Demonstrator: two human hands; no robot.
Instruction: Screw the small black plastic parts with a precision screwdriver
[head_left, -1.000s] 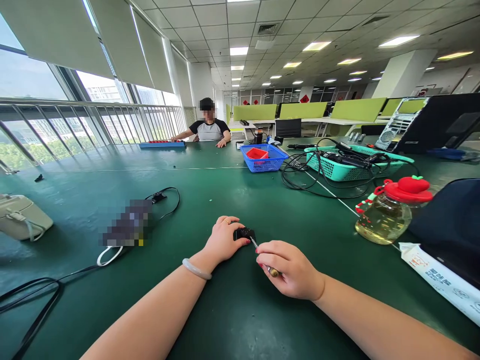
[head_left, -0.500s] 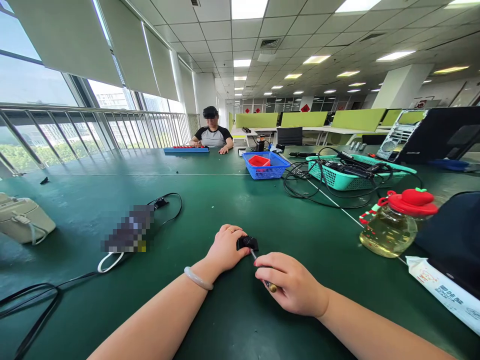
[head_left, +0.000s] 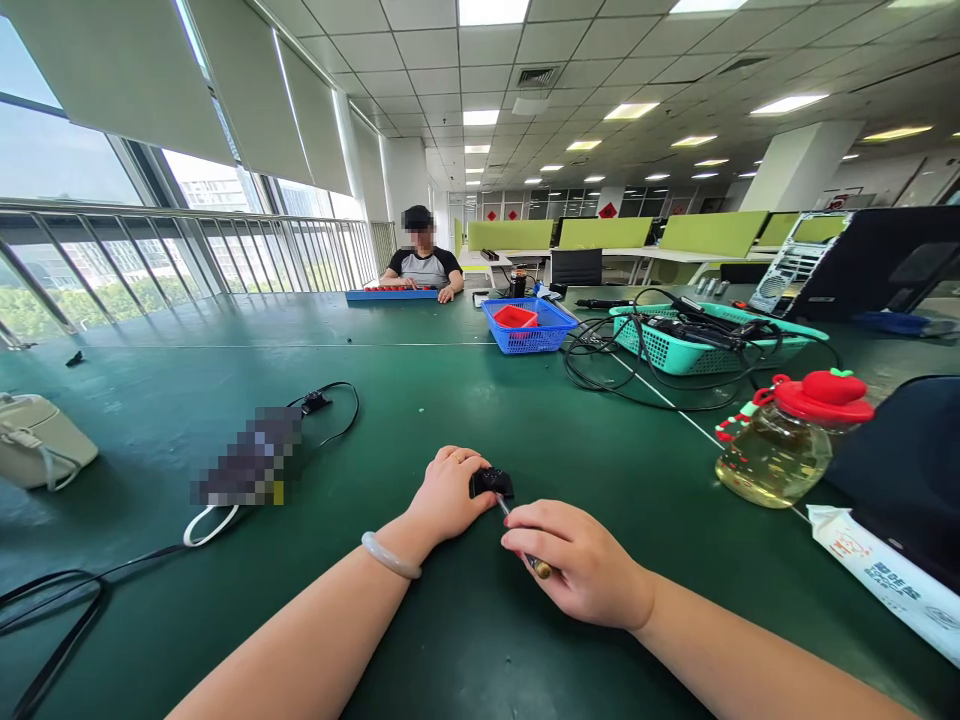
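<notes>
Near the middle of the green table (head_left: 420,440), my left hand (head_left: 450,492) grips a small black part (head_left: 495,483) from its left side and holds it against the tabletop. My right hand (head_left: 581,562) is closed around a thin screwdriver (head_left: 540,568) with a gold-coloured end. The metal shaft points up and left, and its tip meets the near edge of the black part beside my left thumb. Fine detail on the part is too small to tell.
Ahead stand a blue basket (head_left: 531,335) with a red tray and a teal basket (head_left: 660,352) full of black cables. A glass jar (head_left: 780,460) is at right. A pouch (head_left: 45,440) and corded device (head_left: 255,450) lie left. A person (head_left: 421,265) sits across, behind a blue tray.
The view has shifted slightly. Both hands keep nearly the same hold on the black part and the screwdriver. The far blue tray has moved right, in front of the seated person.
</notes>
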